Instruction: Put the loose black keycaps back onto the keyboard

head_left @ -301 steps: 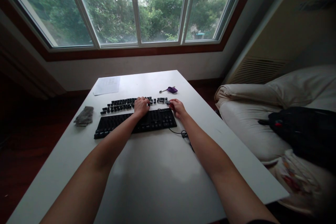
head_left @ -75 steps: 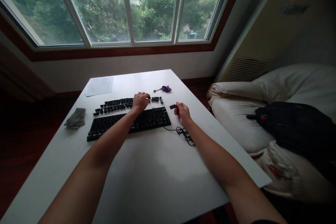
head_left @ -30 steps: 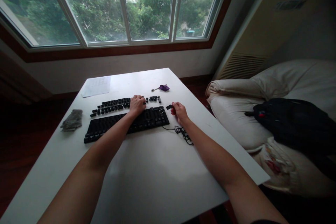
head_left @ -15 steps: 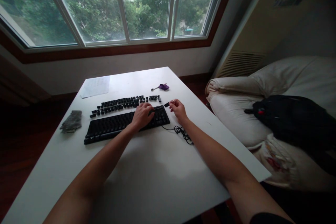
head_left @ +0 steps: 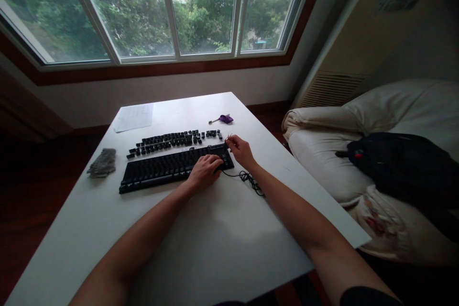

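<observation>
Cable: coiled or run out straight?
Mostly coiled: the cable lies in bunched loops on the table, with only a short stretch running to the keyboard.

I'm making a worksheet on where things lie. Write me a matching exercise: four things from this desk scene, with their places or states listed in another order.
1. Gray cloth
2. Left hand
3. Cable
4. Keycaps

A. In rows beyond the keyboard
B. Looped up, right of the keyboard
C. Left of the keyboard
D. Over the keyboard's right part

Right pairs: 1-C, 2-D, 3-B, 4-A
</observation>
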{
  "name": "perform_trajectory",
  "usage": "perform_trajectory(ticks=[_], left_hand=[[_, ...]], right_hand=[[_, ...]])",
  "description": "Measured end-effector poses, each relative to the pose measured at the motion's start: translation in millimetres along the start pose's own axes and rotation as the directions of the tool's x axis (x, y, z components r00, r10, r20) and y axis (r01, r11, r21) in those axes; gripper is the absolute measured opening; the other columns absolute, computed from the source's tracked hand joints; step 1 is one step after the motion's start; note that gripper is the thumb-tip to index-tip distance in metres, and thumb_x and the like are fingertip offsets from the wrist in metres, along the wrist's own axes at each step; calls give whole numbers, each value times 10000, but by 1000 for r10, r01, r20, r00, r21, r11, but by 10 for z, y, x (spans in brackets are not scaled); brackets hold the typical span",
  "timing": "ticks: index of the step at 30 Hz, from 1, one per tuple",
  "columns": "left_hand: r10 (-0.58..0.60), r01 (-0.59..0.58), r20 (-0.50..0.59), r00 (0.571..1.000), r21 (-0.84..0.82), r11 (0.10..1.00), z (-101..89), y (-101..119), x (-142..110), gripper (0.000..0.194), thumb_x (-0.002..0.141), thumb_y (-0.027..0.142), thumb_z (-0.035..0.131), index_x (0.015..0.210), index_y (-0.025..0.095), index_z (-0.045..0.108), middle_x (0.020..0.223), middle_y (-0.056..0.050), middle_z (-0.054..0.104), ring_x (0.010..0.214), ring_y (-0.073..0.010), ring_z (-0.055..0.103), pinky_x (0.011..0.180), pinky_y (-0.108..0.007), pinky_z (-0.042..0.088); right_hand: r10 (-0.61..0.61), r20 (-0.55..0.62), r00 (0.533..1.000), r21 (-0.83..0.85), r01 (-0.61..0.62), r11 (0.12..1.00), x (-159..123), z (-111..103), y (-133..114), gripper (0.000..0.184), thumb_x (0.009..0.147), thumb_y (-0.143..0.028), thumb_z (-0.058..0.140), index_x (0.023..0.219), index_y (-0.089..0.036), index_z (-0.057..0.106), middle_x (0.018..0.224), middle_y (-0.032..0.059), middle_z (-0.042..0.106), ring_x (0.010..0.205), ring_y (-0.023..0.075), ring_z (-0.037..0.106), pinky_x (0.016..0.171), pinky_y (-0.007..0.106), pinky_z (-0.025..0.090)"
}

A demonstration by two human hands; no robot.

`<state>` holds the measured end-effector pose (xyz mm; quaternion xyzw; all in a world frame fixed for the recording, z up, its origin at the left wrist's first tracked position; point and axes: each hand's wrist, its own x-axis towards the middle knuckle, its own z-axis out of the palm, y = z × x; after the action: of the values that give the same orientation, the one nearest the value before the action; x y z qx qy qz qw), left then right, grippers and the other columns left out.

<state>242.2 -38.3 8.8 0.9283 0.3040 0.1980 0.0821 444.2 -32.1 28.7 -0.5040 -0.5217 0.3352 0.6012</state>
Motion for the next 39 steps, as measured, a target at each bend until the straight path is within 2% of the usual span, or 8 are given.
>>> perform_trajectory(ticks=[6, 13, 20, 23, 26, 28, 34, 39], left_hand=[[-3, 3, -3, 1000, 3, 1000, 11, -14, -3, 337, 897, 265, 579, 1233, 281, 611, 1275, -72, 614, 1190, -266, 530, 1021, -439, 419], [11, -11, -25, 1000, 14, 1000, 42, -21, -1, 326, 889, 257, 595, 1214, 267, 612, 1250, -64, 616, 1169, -259, 528, 1004, -433, 420], [21, -21, -32, 999, 5, 1000, 40, -30, -5, 325, 883, 252, 605, 1208, 266, 612, 1242, -64, 615, 1164, -260, 525, 999, -433, 418], [16, -15, -28, 999, 9, 1000, 43, -39, -7, 327, 883, 256, 608, 1210, 266, 612, 1246, -66, 616, 1160, -264, 528, 995, -436, 418], [14, -13, -34, 999, 14, 1000, 50, -51, -11, 334, 882, 256, 612, 1216, 261, 609, 1253, -67, 615, 1159, -265, 527, 990, -435, 419], [22, -22, -39, 999, 13, 1000, 51, -60, -15, 339, 881, 252, 613, 1220, 259, 604, 1260, -65, 613, 1166, -261, 524, 995, -428, 417], [38, -38, -47, 998, 3, 999, 47, -71, -25, 334, 877, 244, 617, 1210, 256, 601, 1253, -60, 616, 1165, -253, 526, 1004, -421, 414], [35, -36, -54, 998, -11, 999, 41, -64, -32, 324, 873, 238, 624, 1196, 257, 607, 1242, -60, 622, 1159, -253, 534, 1001, -422, 419]], right_hand=[[-84, 36, 996, -88, 86, 992, 84, 32, 80, 178, 838, -414, 678, 852, -237, 687, 761, -10, 663, 655, 126, 579, 565, 216, 506], [7, 5, 1000, -68, -7, 998, 274, -13, 318, 327, 829, -533, 629, 867, -208, 629, 728, 5, 656, 608, 139, 635, 479, 218, 514], [-17, 15, 1000, -111, 19, 994, 258, -5, 351, 332, 850, -541, 598, 878, -211, 619, 741, 10, 652, 609, 158, 644, 487, 252, 522], [-48, 121, 991, -179, 69, 981, 217, -6, 267, 296, 860, -513, 603, 873, -219, 635, 709, -1, 643, 618, 156, 623, 528, 261, 523], [-97, 314, 945, -261, 184, 948, 190, -58, 159, 245, 866, -460, 620, 886, -221, 667, 709, -13, 651, 633, 138, 595, 599, 257, 516], [-98, 387, 917, -259, 210, 943, 193, -125, 111, 232, 856, -446, 637, 857, -216, 666, 719, -12, 661, 632, 136, 593, 610, 263, 515], [0, 467, 884, -109, 57, 992, 258, -370, 171, 279, 828, -454, 690, 920, -197, 637, 813, 34, 707, 736, 181, 687, 634, 291, 544], [122, 404, 907, 61, -159, 985, 249, -469, 304, 341, 813, -474, 714, 940, -181, 595, 846, 56, 712, 743, 208, 724, 631, 313, 565]])
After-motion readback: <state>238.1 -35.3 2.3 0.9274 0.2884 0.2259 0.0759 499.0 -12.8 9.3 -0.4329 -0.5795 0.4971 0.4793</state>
